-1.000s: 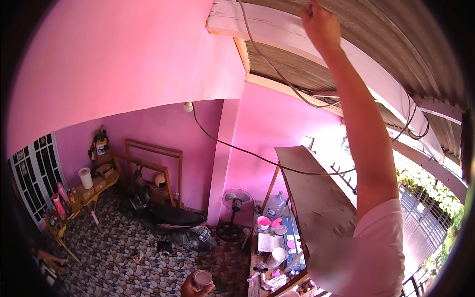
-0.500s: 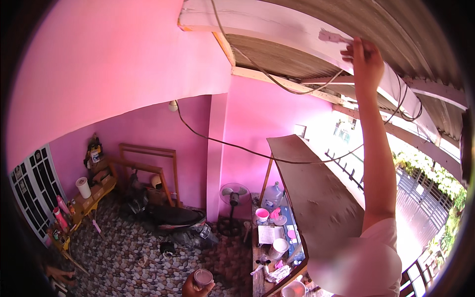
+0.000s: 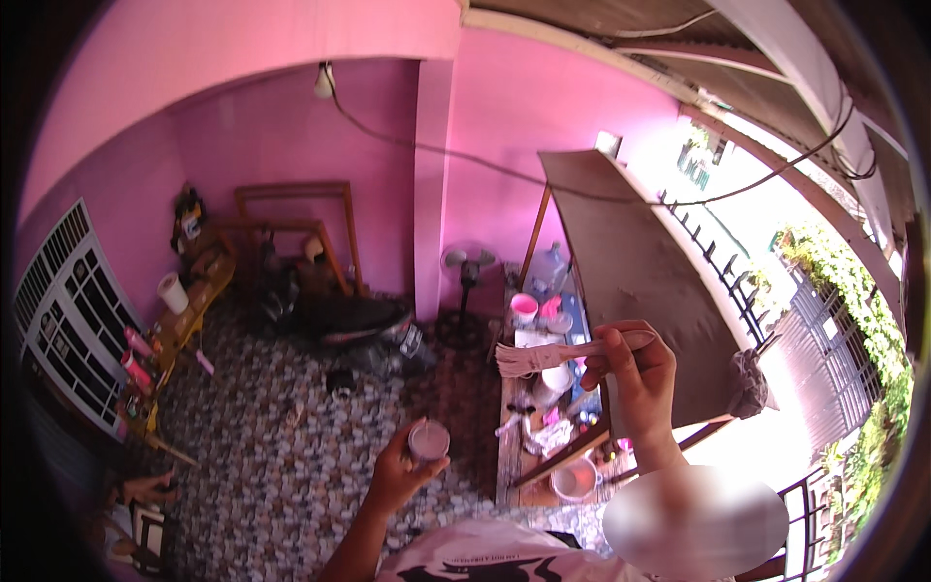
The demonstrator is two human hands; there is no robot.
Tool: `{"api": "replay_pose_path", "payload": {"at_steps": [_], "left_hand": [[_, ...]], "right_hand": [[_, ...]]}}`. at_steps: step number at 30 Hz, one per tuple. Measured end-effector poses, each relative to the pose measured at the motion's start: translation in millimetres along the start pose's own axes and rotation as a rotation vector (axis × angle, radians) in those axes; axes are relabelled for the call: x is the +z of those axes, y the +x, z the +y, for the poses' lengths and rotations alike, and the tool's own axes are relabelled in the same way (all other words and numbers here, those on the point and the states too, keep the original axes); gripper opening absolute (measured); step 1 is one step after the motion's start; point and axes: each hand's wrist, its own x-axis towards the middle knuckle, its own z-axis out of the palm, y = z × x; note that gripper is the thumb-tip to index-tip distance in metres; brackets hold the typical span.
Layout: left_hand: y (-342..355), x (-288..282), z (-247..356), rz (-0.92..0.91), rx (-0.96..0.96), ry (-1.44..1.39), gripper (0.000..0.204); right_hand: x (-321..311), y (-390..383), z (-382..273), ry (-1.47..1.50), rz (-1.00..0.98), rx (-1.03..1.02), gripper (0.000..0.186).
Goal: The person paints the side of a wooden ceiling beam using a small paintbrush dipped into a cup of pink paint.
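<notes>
Against the patterned floor, my left hand (image 3: 396,473) is wrapped round a small round cup (image 3: 429,441) with pale pinkish contents. My right hand (image 3: 638,376) pinches the handle of a paintbrush (image 3: 529,359) at chest height. The brush lies nearly level, its bristles coated in pale pink paint and pointing left toward the cup. A gap separates brush and cup. Overhead at the upper right runs a pale painted beam (image 3: 800,63).
A brown slanted board (image 3: 640,272) rises over a cluttered table holding a pink tub (image 3: 524,308) and a white bucket (image 3: 574,480). Behind stand a fan (image 3: 468,281) and a motorbike (image 3: 339,315). A cable (image 3: 504,173) hangs across. Someone's bare limb (image 3: 145,487) shows lower left.
My right hand has come down from the overhead beam with the paintbrush, which now points left in front of me. The view has tilted downward; my left hand still holds the cup.
</notes>
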Motion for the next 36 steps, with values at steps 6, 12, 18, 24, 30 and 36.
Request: {"api": "replay_pose_path", "payload": {"at_steps": [6, 12, 18, 24, 30, 36], "left_hand": [[14, 25, 7, -0.06, -0.056, 0.033, 0.069], [19, 40, 6, -0.118, -0.039, -0.017, 0.069], [22, 43, 0, -0.117, 0.006, -0.009, 0.068], [22, 38, 8, -0.16, -0.062, 0.036, 0.07], [22, 35, 7, -0.136, -0.035, 0.026, 0.072], [26, 31, 11, -0.136, -0.057, 0.03, 0.072]], "right_hand": [[17, -28, 27, -0.151, -0.199, 0.091, 0.013], [29, -28, 47, -0.269, -0.336, -0.011, 0.006], [38, -22, 56, -0.356, -0.44, 0.019, 0.008], [47, -24, 72, -0.392, -0.511, -0.016, 0.01], [49, -20, 76, -0.369, -0.503, 0.02, 0.01], [37, -19, 86, -0.084, -0.349, 0.361, 0.01]]}}
